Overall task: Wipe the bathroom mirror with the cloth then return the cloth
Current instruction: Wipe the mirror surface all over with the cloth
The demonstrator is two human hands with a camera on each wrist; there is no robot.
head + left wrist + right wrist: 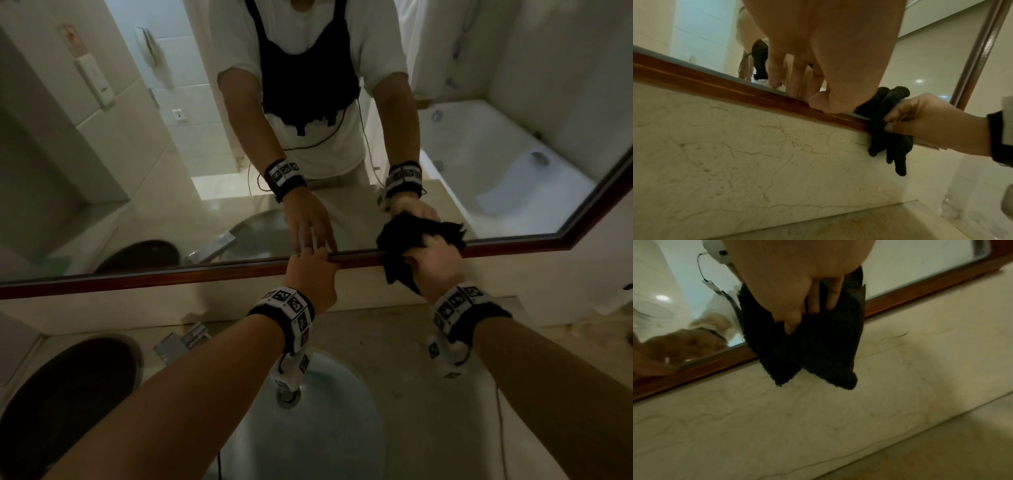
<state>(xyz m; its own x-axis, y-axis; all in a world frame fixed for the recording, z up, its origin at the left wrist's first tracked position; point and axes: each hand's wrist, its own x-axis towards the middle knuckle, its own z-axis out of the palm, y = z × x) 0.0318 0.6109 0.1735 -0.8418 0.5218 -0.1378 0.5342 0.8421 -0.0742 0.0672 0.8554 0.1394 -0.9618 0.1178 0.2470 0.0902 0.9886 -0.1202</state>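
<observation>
At the mirror's [205,154] lower edge, my right hand [433,263] bunches the cloth [411,236] to wipe; my left hand [310,274], fingers straight, braces on the frame [137,274].

A bathroom: a wood-framed mirror [479,102] hangs above a marble counter [394,329] with an oval sink [342,428] set in it. The glass reflects a white bathtub [496,164] and tiled walls [130,113].
</observation>
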